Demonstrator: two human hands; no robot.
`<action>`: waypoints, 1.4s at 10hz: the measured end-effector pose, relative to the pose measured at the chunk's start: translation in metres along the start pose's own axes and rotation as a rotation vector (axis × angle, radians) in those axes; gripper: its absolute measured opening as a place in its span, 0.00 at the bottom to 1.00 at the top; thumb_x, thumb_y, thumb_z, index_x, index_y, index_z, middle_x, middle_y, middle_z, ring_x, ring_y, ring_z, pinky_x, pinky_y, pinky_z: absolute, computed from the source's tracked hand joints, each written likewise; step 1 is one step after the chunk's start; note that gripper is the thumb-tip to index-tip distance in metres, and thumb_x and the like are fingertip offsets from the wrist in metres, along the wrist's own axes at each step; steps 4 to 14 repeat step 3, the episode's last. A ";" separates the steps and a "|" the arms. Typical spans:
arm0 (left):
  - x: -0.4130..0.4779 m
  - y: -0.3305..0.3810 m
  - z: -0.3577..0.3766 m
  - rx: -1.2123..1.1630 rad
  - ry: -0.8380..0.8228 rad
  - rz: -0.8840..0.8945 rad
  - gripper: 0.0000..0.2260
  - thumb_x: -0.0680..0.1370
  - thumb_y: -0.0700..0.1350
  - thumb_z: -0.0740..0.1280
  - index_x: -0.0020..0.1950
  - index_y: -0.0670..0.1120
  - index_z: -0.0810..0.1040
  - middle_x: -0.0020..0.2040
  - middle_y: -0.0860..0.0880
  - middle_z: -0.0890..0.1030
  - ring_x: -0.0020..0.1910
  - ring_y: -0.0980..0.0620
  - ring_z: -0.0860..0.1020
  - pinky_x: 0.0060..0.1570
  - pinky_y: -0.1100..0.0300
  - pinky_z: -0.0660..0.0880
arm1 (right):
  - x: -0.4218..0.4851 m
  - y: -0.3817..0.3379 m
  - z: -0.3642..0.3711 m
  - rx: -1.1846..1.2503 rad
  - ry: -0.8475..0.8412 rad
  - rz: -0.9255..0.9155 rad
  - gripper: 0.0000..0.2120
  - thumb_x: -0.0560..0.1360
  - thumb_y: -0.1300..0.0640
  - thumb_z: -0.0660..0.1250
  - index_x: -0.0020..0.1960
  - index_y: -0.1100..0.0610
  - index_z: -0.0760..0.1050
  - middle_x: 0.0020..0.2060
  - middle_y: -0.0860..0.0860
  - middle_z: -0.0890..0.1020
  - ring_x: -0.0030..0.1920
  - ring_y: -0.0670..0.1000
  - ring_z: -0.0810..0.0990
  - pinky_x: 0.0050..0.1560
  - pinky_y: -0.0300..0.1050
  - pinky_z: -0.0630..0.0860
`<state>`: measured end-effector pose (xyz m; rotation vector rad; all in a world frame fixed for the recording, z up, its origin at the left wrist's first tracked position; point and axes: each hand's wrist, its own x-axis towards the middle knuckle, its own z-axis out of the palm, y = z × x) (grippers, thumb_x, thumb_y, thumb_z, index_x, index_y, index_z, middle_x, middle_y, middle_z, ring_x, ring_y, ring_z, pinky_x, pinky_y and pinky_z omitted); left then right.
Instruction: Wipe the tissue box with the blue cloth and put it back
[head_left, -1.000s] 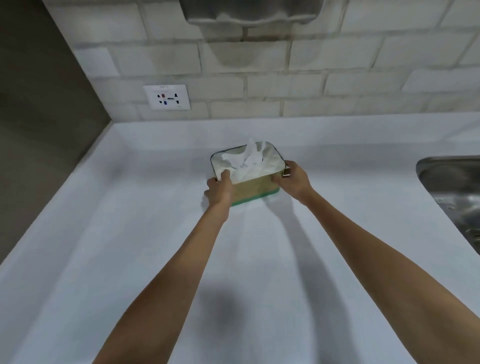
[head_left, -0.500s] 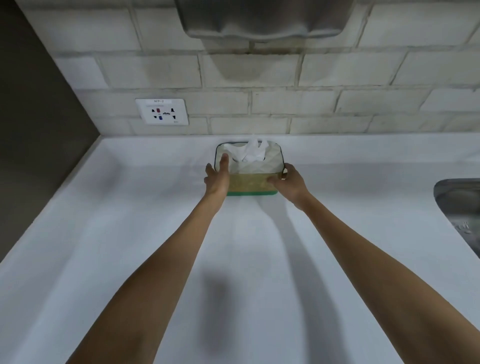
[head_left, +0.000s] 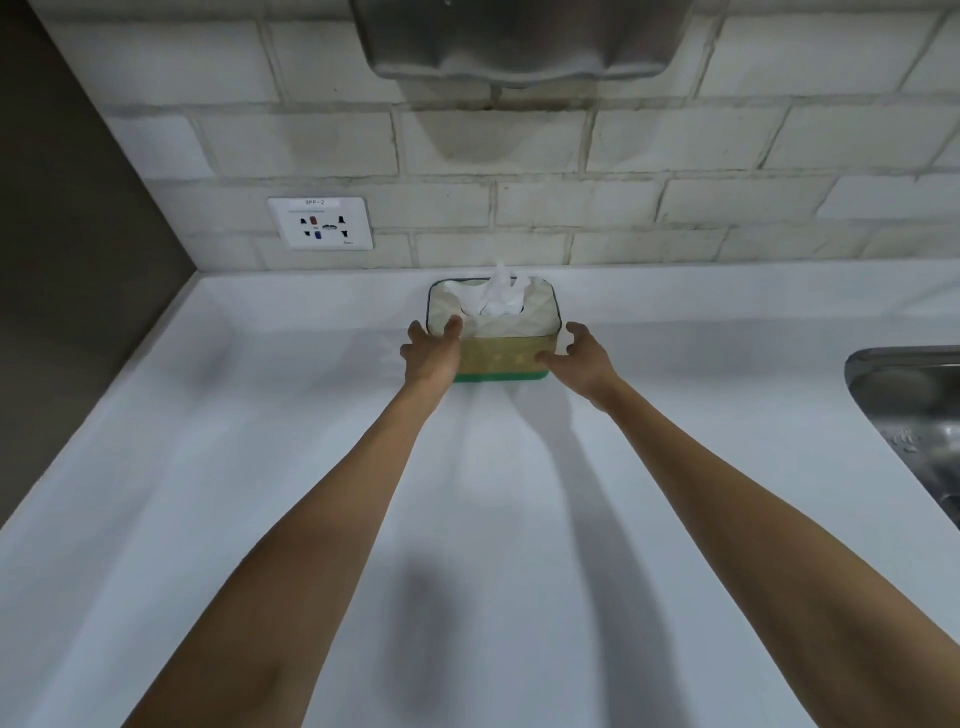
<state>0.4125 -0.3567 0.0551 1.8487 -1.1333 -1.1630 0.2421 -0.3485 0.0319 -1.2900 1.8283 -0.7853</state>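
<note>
Left hand: left hand lies against the left end of the tissue box; thumb hooked over the top near edge, the other fingers out of sight behind the box, so it reads as a light hold and not a clamp
Right hand: right hand sits at the right near corner; fingers spread and curled, a fingertip touching the front face, the rest apart from the box; it looks like a loosened grasp, holding nothing
Why both hands: one at each end keeps the box square to the wall while it is seated; my judgement, not something shown
Tissue box: upright on the white counter, at the back, just beside the brick wall; a tissue stands out of the top slot; green base flat on the surface as far as I can tell
Placement: it stands below the wall-mounted dispenser and right of the wall socket; likely its usual spot, close to the wall and well apart from the sink
Blue cloth: not in view; neither hand carries it
Stage: judged from this, wiping seems done and the box is being put back; what is left is letting go
Risk: a thumb catching the tissue on release could drag the light box askew
</note>
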 end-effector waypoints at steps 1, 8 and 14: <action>-0.016 -0.002 -0.006 0.196 0.006 0.108 0.21 0.79 0.48 0.58 0.70 0.41 0.63 0.68 0.38 0.65 0.62 0.39 0.71 0.58 0.52 0.70 | -0.020 -0.003 -0.010 -0.110 0.006 -0.028 0.33 0.73 0.51 0.67 0.74 0.58 0.58 0.67 0.59 0.71 0.67 0.57 0.70 0.62 0.47 0.69; -0.047 -0.007 -0.017 0.440 -0.090 0.446 0.06 0.77 0.43 0.59 0.45 0.45 0.75 0.46 0.47 0.77 0.47 0.48 0.74 0.46 0.60 0.70 | -0.057 -0.018 -0.030 -0.296 0.016 -0.177 0.22 0.73 0.54 0.67 0.65 0.59 0.71 0.59 0.57 0.78 0.59 0.55 0.76 0.51 0.40 0.68; -0.047 -0.007 -0.017 0.440 -0.090 0.446 0.06 0.77 0.43 0.59 0.45 0.45 0.75 0.46 0.47 0.77 0.47 0.48 0.74 0.46 0.60 0.70 | -0.057 -0.018 -0.030 -0.296 0.016 -0.177 0.22 0.73 0.54 0.67 0.65 0.59 0.71 0.59 0.57 0.78 0.59 0.55 0.76 0.51 0.40 0.68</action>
